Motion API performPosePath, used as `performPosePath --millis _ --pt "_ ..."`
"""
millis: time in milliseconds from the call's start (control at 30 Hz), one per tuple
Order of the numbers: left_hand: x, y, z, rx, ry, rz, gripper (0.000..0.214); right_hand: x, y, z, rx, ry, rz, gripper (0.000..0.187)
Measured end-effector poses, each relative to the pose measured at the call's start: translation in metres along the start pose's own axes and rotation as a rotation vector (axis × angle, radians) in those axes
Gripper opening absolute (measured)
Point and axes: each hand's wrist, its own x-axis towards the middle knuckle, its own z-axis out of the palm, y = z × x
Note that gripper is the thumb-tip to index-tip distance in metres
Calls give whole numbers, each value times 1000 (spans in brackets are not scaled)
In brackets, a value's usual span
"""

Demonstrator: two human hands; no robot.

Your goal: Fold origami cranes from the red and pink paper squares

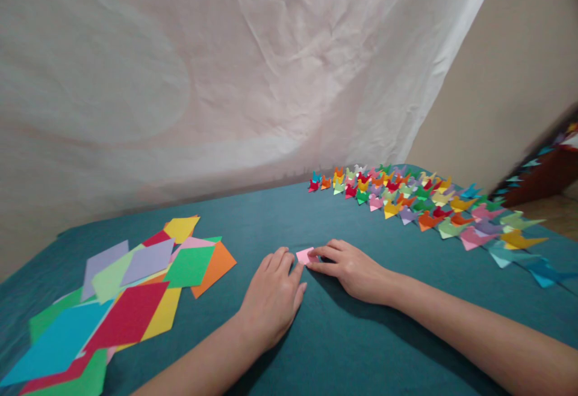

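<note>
A small folded pink paper [306,256] lies on the teal tablecloth [343,336] in front of me. My left hand [271,297] rests palm down just left of it, fingers stretched out and fingertips touching its near edge. My right hand [350,269] lies on the cloth to its right, fingers extended and pressing on the paper's right side. Neither hand lifts the paper.
A loose pile of coloured paper squares [130,300] spreads over the left of the table. Several rows of small folded paper birds [419,203] in many colours fill the far right. A creased white sheet [203,71] hangs behind the table.
</note>
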Motion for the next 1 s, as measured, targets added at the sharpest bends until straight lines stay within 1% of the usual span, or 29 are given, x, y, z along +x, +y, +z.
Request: performPosePath --millis 100,267,533,633,733,867,1000 --pt "0 0 1 5 4 0 27 2 0 0 -40 -35 -4 40" --pt "3 0 0 -1 20 8 24 3 1 -3 -44 -46 -6 37" --pt "2 -3 -3 5 -11 2 24 3 1 -8 -28 -68 -3 30" --pt "0 -6 -1 -20 15 12 22 3 2 -7 -18 -55 -5 30" --pt "-2 -10 5 -48 63 30 21 2 3 -4 -14 -31 -1 30" --pt "-3 -11 13 -70 117 9 30 1 4 2 -7 4 -1 30" --pt "0 -9 15 -98 87 37 36 -1 4 6 -3 28 5 32"
